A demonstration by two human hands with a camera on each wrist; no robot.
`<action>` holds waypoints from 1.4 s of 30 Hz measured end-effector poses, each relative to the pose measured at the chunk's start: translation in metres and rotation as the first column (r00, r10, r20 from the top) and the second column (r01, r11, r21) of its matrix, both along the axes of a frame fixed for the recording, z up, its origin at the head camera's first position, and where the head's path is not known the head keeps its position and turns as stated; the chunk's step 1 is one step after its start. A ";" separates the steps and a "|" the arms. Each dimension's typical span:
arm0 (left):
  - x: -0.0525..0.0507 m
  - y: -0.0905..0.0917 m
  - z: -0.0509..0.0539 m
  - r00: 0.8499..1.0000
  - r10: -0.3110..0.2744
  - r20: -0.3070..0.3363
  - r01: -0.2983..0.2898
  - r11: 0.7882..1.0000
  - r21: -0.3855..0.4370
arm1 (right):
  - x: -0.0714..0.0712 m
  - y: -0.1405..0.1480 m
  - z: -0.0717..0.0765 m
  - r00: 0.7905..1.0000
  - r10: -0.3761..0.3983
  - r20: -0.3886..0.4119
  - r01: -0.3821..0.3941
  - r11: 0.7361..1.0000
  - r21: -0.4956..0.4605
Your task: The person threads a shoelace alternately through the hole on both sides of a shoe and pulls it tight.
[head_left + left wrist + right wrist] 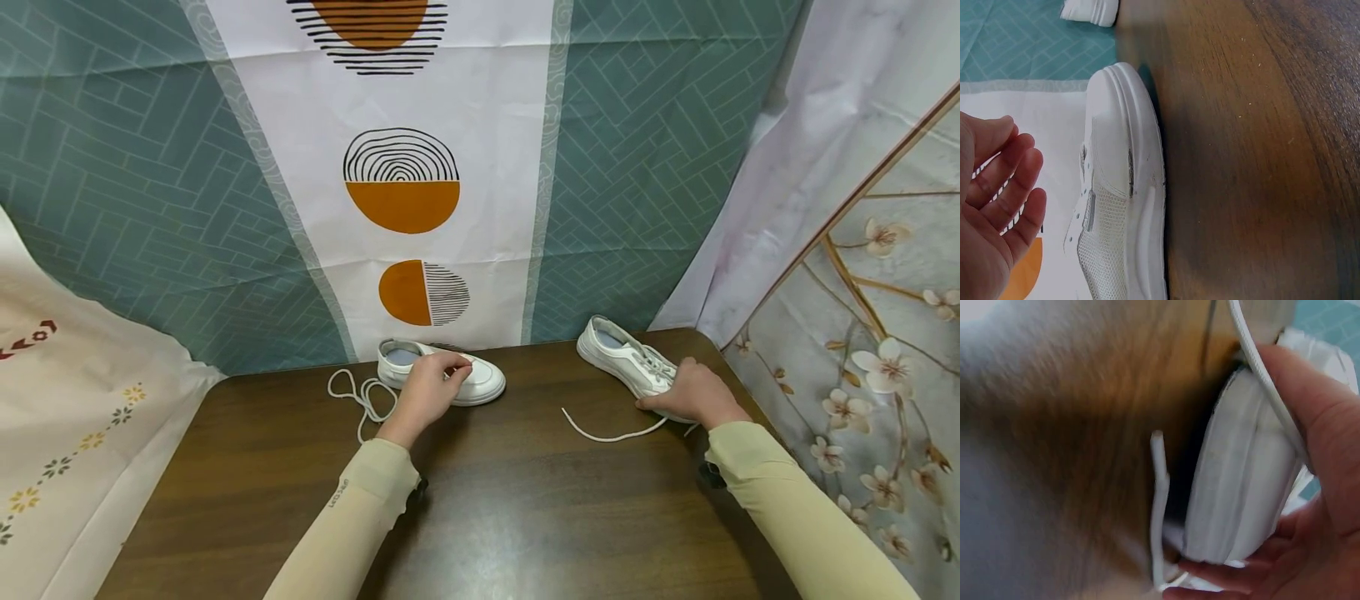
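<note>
A white lace-up shoe (480, 382) rests at the table's back edge, its toe pointing right. Its eyelets show no lace in the left wrist view. My left hand (430, 392) hovers beside and above this shoe, apart from it; the fingers (1013, 181) are loosely bent and nothing shows between them. Farther right, my right hand (693, 392) grips the toe end of a second white shoe (618, 354), thumb on one side and fingers on the other. That shoe has a lace threaded through it, and one lace end (611, 437) trails onto the table.
A loose white shoelace (365, 400) lies in curves left of the first shoe. The brown wooden table (525, 517) meets a patterned cloth (427, 200) at the back. Floral cloth (885, 400) hangs along the right side, and a cream cloth (75, 433) along the left.
</note>
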State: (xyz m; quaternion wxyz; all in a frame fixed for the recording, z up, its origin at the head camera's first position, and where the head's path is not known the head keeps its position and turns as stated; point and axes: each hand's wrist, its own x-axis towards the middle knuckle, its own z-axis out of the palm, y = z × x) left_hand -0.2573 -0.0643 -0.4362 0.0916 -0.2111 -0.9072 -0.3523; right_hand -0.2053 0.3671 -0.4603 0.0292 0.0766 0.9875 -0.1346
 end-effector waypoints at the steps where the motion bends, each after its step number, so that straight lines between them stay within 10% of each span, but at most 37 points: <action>1: 0.000 0.000 0.000 1.000 0.002 0.001 -0.002 1.000 0.002 | 0.001 -0.001 0.000 1.000 -0.010 0.006 0.010 1.000 0.000; 11: 0.000 -0.004 0.000 1.000 0.010 0.001 -0.010 1.000 0.013 | -0.004 0.013 -0.005 0.996 0.052 -0.067 -0.052 0.999 -0.005; 19: -0.003 -0.018 0.007 0.995 0.094 -0.036 -0.093 0.995 0.032 | 0.002 0.007 0.014 0.999 -0.005 0.045 0.006 1.000 -0.019; 28: -0.002 -0.041 0.016 0.969 0.231 -0.090 -0.224 0.971 0.078 | -0.010 -0.083 0.047 0.947 0.053 -0.315 -0.078 0.995 -0.066; 42: 0.032 -0.068 0.010 0.954 0.288 -0.081 -0.289 0.957 -0.004 | -0.040 -0.215 0.004 0.926 0.320 -0.201 -0.357 0.916 -0.184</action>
